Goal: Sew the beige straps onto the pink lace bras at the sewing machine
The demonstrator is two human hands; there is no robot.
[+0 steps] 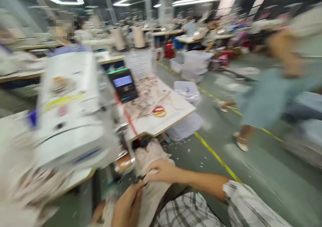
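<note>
A pale beige piece of fabric lies across my lap, and both hands are closed on it. My right hand grips it with bent fingers near its upper part. Lower and to the left, my left hand pinches its edge, fingertips close to those of the right. Bunched cloth rises beyond the right hand toward the table edge. Just left of it stands a large white sewing machine, blurred by motion; its metal parts are near the cloth. What lies between the fingertips is partly hidden.
Scissors with red and yellow handles and fabric scraps lie on the white table. A control panel stands beside the machine. Plastic bins are on the floor. A person in a blue-green skirt is at right. More beige cloth lies left.
</note>
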